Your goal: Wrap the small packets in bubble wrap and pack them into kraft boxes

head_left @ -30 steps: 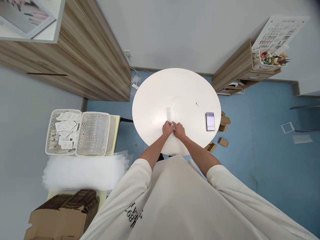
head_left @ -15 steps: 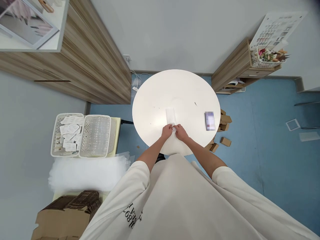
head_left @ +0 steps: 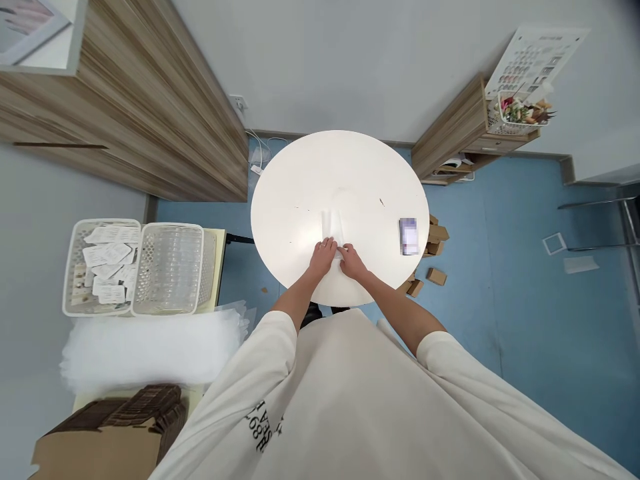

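Observation:
A white, partly translucent packing sleeve [head_left: 332, 223] lies flat near the front middle of a round white table [head_left: 300, 167]. My left hand [head_left: 324, 255] rests over its near left part, with fingers bent down onto it. Close beside it, my right hand [head_left: 352, 261] pinches the near right edge between thumb and fingers. The fingertips cover the sleeve's near end, so whether anything is inside cannot be made out. Toward the table's right edge lies a small purple-and-white box [head_left: 409, 237], apart from both hands.
On the left, a side table bears a basket of white cards [head_left: 107, 257], a basket of clear plastic pieces [head_left: 173, 267], a stack of translucent sleeves [head_left: 150, 347] and flat brown cartons [head_left: 110, 433]. Small brown boxes [head_left: 437, 276] lie on the floor at right. Wooden cabinets [head_left: 165, 120] stand behind.
My left hand has shifted from pinching the near end to lying further over the sleeve. The sleeve's far end looks more folded or creased. The whole view has shifted slightly.

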`<state>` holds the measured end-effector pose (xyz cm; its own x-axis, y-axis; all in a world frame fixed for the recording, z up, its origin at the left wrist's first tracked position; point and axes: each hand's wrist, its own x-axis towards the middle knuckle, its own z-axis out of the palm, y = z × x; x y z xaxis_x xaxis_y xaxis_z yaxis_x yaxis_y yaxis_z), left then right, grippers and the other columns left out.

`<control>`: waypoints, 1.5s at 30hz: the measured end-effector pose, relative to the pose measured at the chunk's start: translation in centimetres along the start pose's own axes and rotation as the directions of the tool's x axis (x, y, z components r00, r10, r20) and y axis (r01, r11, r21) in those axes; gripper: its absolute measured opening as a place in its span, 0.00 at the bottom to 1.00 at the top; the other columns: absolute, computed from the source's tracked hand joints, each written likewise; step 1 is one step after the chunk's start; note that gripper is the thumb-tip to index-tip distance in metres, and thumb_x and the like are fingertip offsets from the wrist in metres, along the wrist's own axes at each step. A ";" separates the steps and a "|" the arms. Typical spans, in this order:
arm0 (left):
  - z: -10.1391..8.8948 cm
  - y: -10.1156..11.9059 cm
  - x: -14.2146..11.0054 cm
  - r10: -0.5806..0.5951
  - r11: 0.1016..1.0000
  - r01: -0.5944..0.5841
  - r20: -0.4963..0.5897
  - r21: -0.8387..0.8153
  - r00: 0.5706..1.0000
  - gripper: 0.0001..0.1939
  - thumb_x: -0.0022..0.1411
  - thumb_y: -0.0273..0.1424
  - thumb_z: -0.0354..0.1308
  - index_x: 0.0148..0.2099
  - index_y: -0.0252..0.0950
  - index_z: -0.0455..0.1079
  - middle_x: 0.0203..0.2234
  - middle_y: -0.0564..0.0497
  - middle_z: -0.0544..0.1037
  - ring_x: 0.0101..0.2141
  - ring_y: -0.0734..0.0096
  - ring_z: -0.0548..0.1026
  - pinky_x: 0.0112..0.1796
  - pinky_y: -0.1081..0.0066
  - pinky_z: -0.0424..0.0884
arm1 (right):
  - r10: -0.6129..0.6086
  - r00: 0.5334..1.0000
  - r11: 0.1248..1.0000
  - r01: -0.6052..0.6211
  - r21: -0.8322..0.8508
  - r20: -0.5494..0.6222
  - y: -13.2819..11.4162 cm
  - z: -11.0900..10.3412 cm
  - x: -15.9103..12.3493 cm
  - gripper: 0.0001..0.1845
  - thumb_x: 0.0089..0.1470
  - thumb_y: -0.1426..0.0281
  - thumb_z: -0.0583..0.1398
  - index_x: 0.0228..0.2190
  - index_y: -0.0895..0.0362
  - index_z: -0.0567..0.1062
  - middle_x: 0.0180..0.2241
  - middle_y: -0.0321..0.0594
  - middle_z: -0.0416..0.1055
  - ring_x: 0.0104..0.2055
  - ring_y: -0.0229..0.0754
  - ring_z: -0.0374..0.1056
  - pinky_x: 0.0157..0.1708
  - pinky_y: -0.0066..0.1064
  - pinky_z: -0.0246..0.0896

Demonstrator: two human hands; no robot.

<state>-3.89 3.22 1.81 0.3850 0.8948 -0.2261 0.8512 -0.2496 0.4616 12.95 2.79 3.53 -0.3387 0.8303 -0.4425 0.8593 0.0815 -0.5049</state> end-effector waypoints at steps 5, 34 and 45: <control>-1.0 0.0 -0.9 0.028 0.999 -0.025 0.079 -0.035 0.996 0.31 0.56 0.18 0.53 0.62 0.35 0.59 0.63 0.38 0.66 0.65 0.54 0.61 0.61 0.56 0.57 | -0.036 0.999 0.999 0.037 -0.017 0.031 0.0 -0.1 -0.9 0.31 0.57 0.77 0.57 0.61 0.54 0.63 0.58 0.49 0.57 0.55 0.49 0.63 0.50 0.38 0.64; -0.5 0.6 -3.1 -0.469 0.681 0.389 0.039 -0.621 0.883 0.28 0.66 0.28 0.52 0.67 0.38 0.52 0.63 0.39 0.64 0.58 0.59 0.70 0.53 0.61 0.70 | 0.034 0.991 0.992 -0.018 -0.123 0.129 -1.0 -3.7 5.1 0.13 0.68 0.67 0.52 0.49 0.56 0.72 0.45 0.49 0.71 0.45 0.49 0.68 0.41 0.34 0.61; -0.6 0.6 -3.8 -0.286 0.928 0.308 0.127 -0.212 0.950 0.38 0.64 0.24 0.49 0.74 0.39 0.45 0.69 0.39 0.54 0.65 0.49 0.58 0.58 0.53 0.62 | 0.207 0.970 0.976 -0.194 0.100 -0.131 -0.7 -0.9 5.1 0.14 0.64 0.66 0.56 0.50 0.53 0.63 0.51 0.47 0.65 0.39 0.45 0.67 0.37 0.36 0.63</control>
<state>-5.01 -0.15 3.46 0.1674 0.8741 -0.4559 0.8327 0.1223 0.5401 10.96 7.47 2.33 -0.1007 0.8943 -0.4360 0.8661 -0.1368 -0.4807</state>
